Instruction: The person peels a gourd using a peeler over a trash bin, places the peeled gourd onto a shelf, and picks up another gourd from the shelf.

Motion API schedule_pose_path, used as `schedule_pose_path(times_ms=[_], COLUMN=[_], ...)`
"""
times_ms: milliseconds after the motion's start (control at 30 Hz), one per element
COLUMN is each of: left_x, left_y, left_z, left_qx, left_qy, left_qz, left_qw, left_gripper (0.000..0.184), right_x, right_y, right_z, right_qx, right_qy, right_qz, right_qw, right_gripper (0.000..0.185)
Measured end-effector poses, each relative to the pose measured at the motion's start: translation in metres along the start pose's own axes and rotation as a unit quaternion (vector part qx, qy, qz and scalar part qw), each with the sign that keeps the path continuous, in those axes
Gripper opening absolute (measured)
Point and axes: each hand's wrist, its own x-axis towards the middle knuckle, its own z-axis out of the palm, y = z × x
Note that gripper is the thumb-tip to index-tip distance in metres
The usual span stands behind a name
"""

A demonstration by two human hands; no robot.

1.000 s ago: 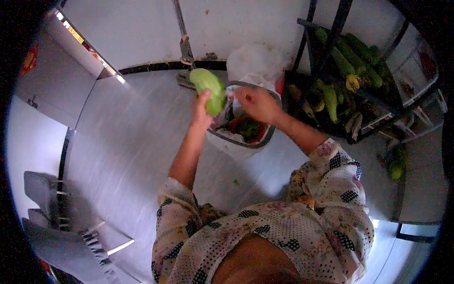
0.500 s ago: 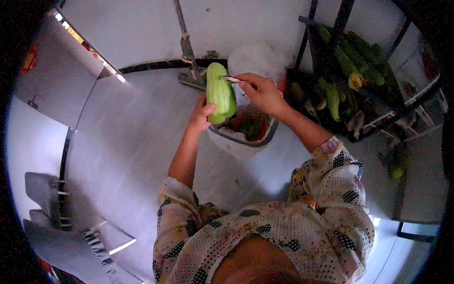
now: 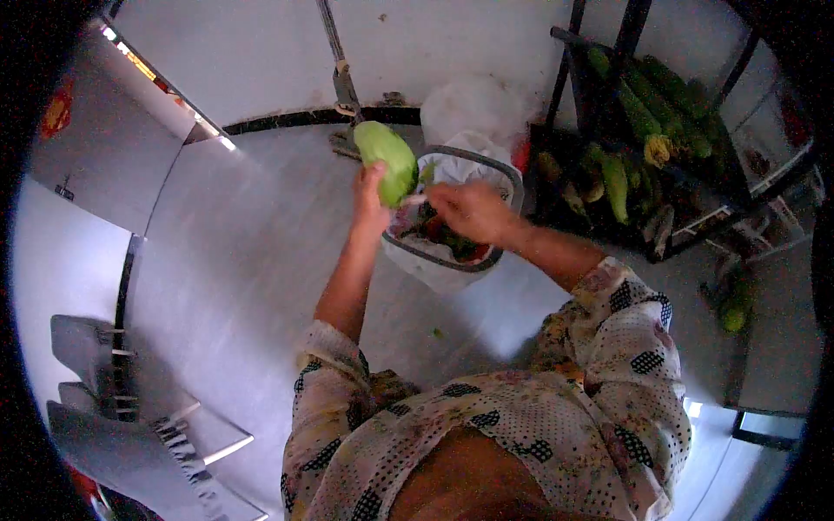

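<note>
Blouse (image 3: 556, 425): loose, off-white cloth, which I wear with a busy print all over.
Neckline (image 3: 473, 420): a rounded scoop, my landmark for the rest.
Dots: small and dark, scattered thickly just beside the neckline on both sides.
Black patches: dotted or checked, irregular in outline, some just above the neckline, more on my sleeves.
Flowers: faded pink-purple, with yellowish touches.
Left sleeve (image 3: 326, 391): wide, left of the neckline, ending in a pale, loose cuff (image 3: 334, 341).
Right sleeve (image 3: 638, 347): equally roomy, right of the neckline, rumpled.
My right fingers (image 3: 446, 201): bare, blurred.
</note>
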Motion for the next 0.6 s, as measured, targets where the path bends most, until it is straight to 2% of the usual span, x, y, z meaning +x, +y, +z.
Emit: schedule_pose_path(times_ms=[67,167,267,367,467,600], left_x=[0.001,0.001,-0.016,-0.024,-0.02,-0.022], left_y=[0.017,0.021,0.02,0.018,0.009,0.007], left_z=[0.012,0.002,0.002,-0.003,-0.006,0.002], left_qx=[-0.094,-0.047,-0.085,-0.071,-0.015,0.062], left_qy=[-0.013,-0.032,-0.063,-0.131,-0.168,-0.138], left_qz=[-0.012,0.013,0.012,-0.052,-0.08,-0.054], left_qw=[0.995,0.998,0.994,0.988,0.982,0.987], left_gripper=[0.054,0.056,0.06,0.064,0.065,0.062], right_x=[-0.006,-0.001,0.011,0.022,0.023,0.02], right_y=[0.006,0.003,0.027,0.032,0.014,0.006], right_z=[0.018,-0.008,-0.016,-0.019,-0.027,-0.026], right_qx=[-0.005,0.105,0.178,0.188,0.158,0.036], right_qy=[-0.041,0.088,0.129,0.177,0.181,0.155], right_qz=[-0.068,-0.035,0.06,0.004,-0.015,-0.013], right_qw=[0.997,0.99,0.974,0.966,0.971,0.987], right_gripper=[0.03,0.026,0.027,0.026,0.027,0.027])
